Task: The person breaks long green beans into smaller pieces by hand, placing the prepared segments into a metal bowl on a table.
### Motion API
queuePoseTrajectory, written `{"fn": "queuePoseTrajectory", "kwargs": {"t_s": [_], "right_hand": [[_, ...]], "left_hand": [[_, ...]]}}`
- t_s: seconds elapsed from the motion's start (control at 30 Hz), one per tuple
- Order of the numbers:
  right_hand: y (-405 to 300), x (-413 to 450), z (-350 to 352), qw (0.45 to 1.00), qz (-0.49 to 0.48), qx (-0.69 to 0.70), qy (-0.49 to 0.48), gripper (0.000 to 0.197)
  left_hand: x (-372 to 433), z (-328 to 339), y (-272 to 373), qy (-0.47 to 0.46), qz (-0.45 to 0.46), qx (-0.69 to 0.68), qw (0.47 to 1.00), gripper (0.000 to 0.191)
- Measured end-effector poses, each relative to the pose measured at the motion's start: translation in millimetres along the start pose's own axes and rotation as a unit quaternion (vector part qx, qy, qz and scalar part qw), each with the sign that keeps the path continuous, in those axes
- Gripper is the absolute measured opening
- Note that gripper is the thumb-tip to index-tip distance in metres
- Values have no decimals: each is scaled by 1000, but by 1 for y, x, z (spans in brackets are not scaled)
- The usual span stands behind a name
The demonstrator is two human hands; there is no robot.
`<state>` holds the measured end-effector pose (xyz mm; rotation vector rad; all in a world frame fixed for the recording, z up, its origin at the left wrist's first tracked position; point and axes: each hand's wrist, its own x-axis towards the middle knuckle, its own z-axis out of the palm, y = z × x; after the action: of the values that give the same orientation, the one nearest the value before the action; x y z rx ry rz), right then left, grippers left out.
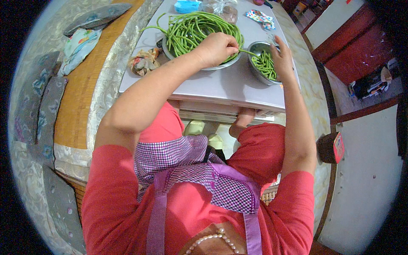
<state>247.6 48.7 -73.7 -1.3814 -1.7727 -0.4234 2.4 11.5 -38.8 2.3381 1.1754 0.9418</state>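
My left hand (220,49) is over the near right rim of a large metal bowl (220,67), its fingers closed on a long green bean (248,52). The bean stretches right, over a smaller metal bowl (271,82). Long beans (188,33) lie coiled in the large bowl, and short cut bean pieces (265,65) lie in the smaller one. At the smaller bowl's right side is my right hand (282,59), thumb and forefinger raised around something thin and greyish, possibly a blade; its outline is blurred.
Both bowls stand on a pale table (204,84). A crumpled bag (145,62) lies left of the large bowl. Behind it are a blue package (187,5) and a clear plastic bag (223,9) with brown contents. A dotted cloth (261,19) lies at the back right.
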Motion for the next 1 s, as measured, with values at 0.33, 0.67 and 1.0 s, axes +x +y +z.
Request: {"fn": "queuePoseTrajectory", "kwargs": {"t_s": [0.33,0.67,1.0], "right_hand": [[-91,7,-34,952,-114,101,-264,22],[-51,12,-5,900,261,290,-193,21],[0,3,-3,990,85,96,-59,35]], "left_hand": [[2,2,-8,23,-5,-36,999,21],[7,2,-1,-87,-98,-188,973,21],[1,-1,-11,-116,-119,-228,959,20]]}}
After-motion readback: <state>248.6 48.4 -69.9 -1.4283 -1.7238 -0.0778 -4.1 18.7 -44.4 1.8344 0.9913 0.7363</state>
